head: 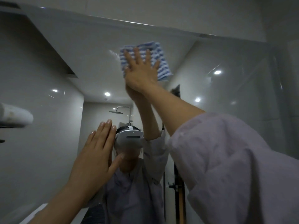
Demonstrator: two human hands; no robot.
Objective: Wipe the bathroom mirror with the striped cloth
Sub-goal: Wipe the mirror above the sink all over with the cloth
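Observation:
The bathroom mirror (218, 97) fills the view ahead and reaches up to a metal top edge. A blue-and-white striped cloth (159, 53) lies flat against the glass high up near that edge. My right hand (141, 70) presses on the cloth with the fingers spread, arm stretched upward in a pale lilac sleeve. My left hand (97, 156) rests flat on the mirror lower down and to the left, fingers together, holding nothing. The lower part of the cloth is hidden behind my right hand.
The glass reflects a person wearing a white headset (129, 137), a shower head (116, 111) and several ceiling spotlights. A shelf with a rolled white towel (15, 116) sticks out at the left edge. A wall runs along the right side of the mirror.

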